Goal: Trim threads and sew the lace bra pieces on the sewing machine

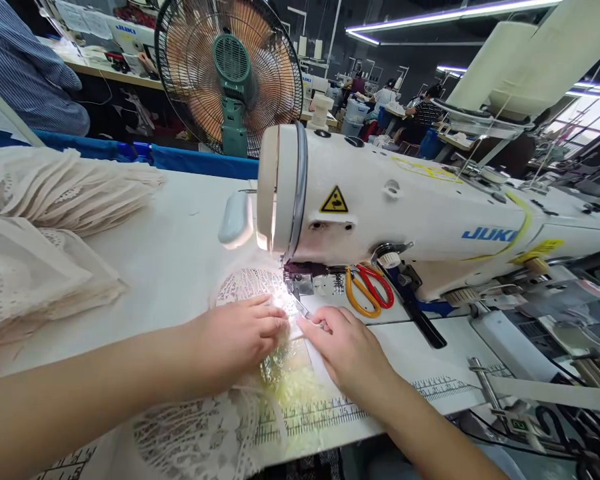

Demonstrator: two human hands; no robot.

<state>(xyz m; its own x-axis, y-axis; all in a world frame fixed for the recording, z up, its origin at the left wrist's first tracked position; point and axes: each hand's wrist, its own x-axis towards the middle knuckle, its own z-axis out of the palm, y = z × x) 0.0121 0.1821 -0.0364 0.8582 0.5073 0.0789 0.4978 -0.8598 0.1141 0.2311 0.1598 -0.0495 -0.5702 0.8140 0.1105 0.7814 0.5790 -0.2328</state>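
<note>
My left hand point(243, 340) lies palm down on pale lace fabric point(247, 283), its fingers stretched towards the needle area and resting on the cloth. In my right hand point(347, 343), thumb and fingers pinch a thin, pointed metal tool point(303, 308); its exact kind is partly hidden by the fingers. The tool's tip points at the presser foot point(293, 283) of the white sewing machine point(405, 200). Bright lamp light washes out the stitching spot. More of the lace point(195, 437) hangs towards the table's front edge, below my left forearm.
Scissors point(365, 293) with orange and red handles lie under the machine arm, beside a black-handled tool point(425, 320). Stacked beige lace pieces point(55, 220) cover the table's left side. A printed ruler point(325, 413) runs along the front. Behind stands a fan point(233, 73); other people sit farther back.
</note>
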